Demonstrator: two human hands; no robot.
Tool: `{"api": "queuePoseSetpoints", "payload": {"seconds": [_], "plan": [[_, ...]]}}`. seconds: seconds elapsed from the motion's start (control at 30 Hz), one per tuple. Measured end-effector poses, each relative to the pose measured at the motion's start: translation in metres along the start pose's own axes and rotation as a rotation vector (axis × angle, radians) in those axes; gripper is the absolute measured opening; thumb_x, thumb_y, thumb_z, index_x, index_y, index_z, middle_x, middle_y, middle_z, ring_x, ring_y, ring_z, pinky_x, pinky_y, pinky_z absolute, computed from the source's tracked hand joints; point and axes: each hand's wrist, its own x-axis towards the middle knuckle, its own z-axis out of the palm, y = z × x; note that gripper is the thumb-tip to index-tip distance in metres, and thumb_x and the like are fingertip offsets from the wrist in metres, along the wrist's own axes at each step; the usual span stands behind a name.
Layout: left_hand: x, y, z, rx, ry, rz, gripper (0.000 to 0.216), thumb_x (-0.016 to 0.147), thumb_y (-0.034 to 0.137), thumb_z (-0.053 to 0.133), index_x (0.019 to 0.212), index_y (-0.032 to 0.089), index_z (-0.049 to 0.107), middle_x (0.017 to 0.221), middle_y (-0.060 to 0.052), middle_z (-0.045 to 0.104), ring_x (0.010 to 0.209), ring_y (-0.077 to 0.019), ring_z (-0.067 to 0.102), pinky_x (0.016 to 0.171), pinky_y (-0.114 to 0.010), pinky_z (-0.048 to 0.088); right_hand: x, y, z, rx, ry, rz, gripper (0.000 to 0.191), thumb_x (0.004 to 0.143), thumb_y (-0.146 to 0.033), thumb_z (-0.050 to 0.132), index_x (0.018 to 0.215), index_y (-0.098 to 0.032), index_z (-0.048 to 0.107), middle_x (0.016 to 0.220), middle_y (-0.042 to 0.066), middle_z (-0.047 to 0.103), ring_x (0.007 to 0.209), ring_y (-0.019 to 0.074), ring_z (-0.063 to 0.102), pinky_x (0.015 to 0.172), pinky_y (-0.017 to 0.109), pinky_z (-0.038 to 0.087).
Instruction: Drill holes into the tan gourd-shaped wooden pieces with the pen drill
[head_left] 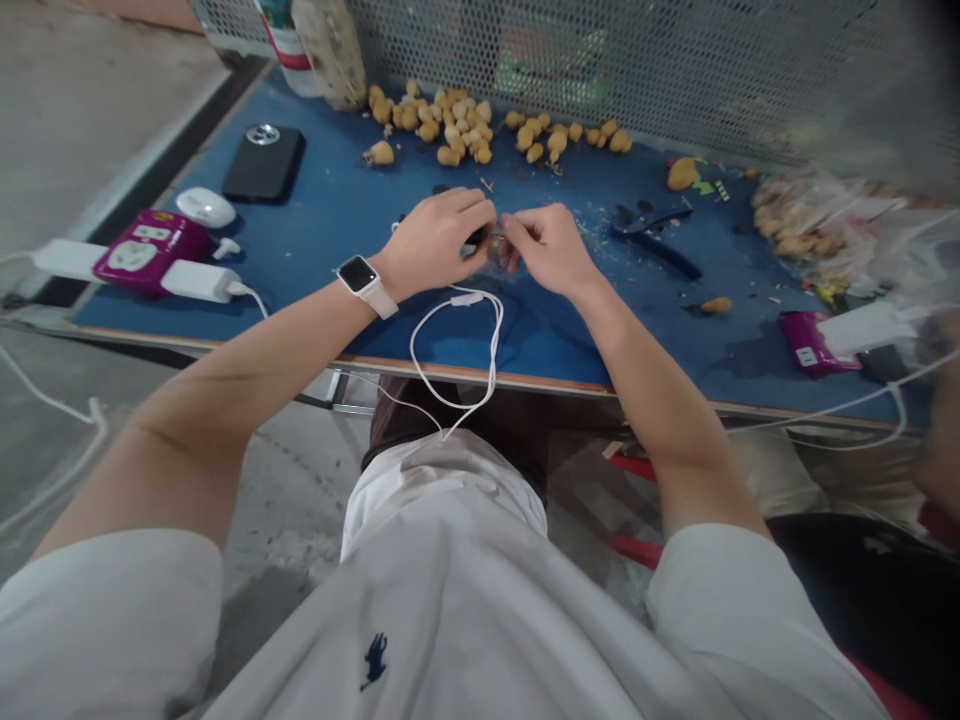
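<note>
My left hand (439, 240), with a white smartwatch (360, 277) on its wrist, is closed in a pinch over the blue table mat (337, 220). My right hand (547, 245) is pinched too, fingertips meeting the left hand's. Between them is a small dark part (491, 243) that I cannot make out. A white earphone cable (457, 345) loops from under the hands over the table's front edge.
Heaps of small tan pieces (457, 120) lie at the back by the mesh wall. A black phone (262, 162), white earbud case (205, 207) and magenta power strip (146, 250) sit left. Black pliers (656, 225) lie right, beside a plastic bag (810, 225).
</note>
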Motion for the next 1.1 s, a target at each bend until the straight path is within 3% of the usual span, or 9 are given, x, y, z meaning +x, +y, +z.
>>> {"api": "queuePoseSetpoints", "payload": {"seconds": [0.2,0.27,0.37,0.5,0.6,0.77,0.87,0.97,1.1], "plan": [[-0.001,0.006,-0.010,0.041,-0.032,-0.012,0.018,0.124,0.040,0.061,0.132,0.037,0.077,0.129,-0.010,0.084,0.118,-0.0336,0.075,0.102,-0.056,0.069,0.012,0.035,0.021,0.232,0.035,-0.231,0.064,0.121,-0.091,0.074,0.111,-0.029,0.081,0.100,0.008,0.087,0.089,0.0331,0.090,0.098,0.060,0.084],[-0.002,0.005,-0.010,0.032,-0.031,-0.013,0.019,0.124,0.040,0.061,0.134,0.035,0.077,0.130,-0.012,0.085,0.119,-0.0351,0.075,0.102,-0.058,0.069,0.013,0.038,0.025,0.246,0.064,-0.253,0.060,0.119,-0.089,0.079,0.115,-0.029,0.081,0.108,0.009,0.089,0.097,0.0346,0.091,0.101,0.060,0.084],[-0.003,0.004,-0.008,0.001,-0.027,-0.023,0.021,0.127,0.042,0.061,0.137,0.038,0.078,0.129,-0.010,0.085,0.122,-0.0352,0.073,0.105,-0.057,0.068,0.011,0.037,0.024,0.245,0.136,-0.242,0.061,0.117,-0.091,0.082,0.124,-0.031,0.083,0.118,0.010,0.091,0.110,0.0377,0.093,0.103,0.061,0.084],[-0.003,0.006,-0.002,-0.008,-0.048,-0.014,0.022,0.126,0.037,0.059,0.133,0.031,0.080,0.129,-0.013,0.084,0.122,-0.0367,0.076,0.106,-0.058,0.068,0.011,0.039,0.018,0.262,0.100,-0.191,0.077,0.120,-0.104,0.061,0.103,-0.031,0.079,0.092,0.008,0.082,0.092,0.0355,0.091,0.097,0.062,0.084],[-0.004,0.007,0.000,0.007,-0.051,-0.027,0.022,0.126,0.037,0.059,0.131,0.029,0.079,0.131,-0.015,0.084,0.122,-0.0372,0.074,0.106,-0.059,0.066,0.012,0.044,0.014,0.299,0.067,-0.198,0.075,0.113,-0.106,0.073,0.112,-0.032,0.082,0.098,0.007,0.084,0.093,0.0350,0.090,0.094,0.060,0.083],[-0.006,0.003,-0.003,0.021,-0.102,-0.033,0.024,0.129,0.036,0.057,0.142,0.037,0.078,0.132,-0.007,0.087,0.122,-0.0326,0.068,0.107,-0.055,0.063,0.012,0.047,0.015,0.302,-0.018,-0.212,0.065,0.116,-0.096,0.078,0.107,-0.032,0.080,0.091,0.006,0.083,0.076,0.0302,0.082,0.084,0.059,0.080],[-0.006,0.003,-0.003,0.038,-0.092,-0.044,0.023,0.127,0.034,0.059,0.138,0.032,0.079,0.131,-0.009,0.087,0.121,-0.0327,0.071,0.105,-0.054,0.063,0.012,0.045,0.018,0.269,0.002,-0.214,0.055,0.122,-0.085,0.076,0.113,-0.031,0.082,0.096,0.006,0.084,0.073,0.0295,0.082,0.083,0.059,0.079],[-0.006,0.004,0.001,0.056,-0.057,-0.032,0.019,0.124,0.034,0.063,0.128,0.025,0.079,0.128,-0.015,0.084,0.119,-0.0360,0.076,0.102,-0.054,0.064,0.011,0.043,0.021,0.232,0.052,-0.215,0.044,0.124,-0.075,0.078,0.119,-0.032,0.082,0.103,0.007,0.085,0.079,0.0318,0.085,0.087,0.061,0.079],[-0.005,0.002,0.003,0.099,-0.051,0.001,0.015,0.127,0.033,0.062,0.129,0.028,0.076,0.129,-0.012,0.084,0.119,-0.0319,0.073,0.104,-0.050,0.066,0.011,0.040,0.025,0.184,0.066,-0.186,0.044,0.130,-0.070,0.067,0.115,-0.032,0.082,0.097,0.007,0.082,0.087,0.0351,0.087,0.098,0.064,0.078]]}}
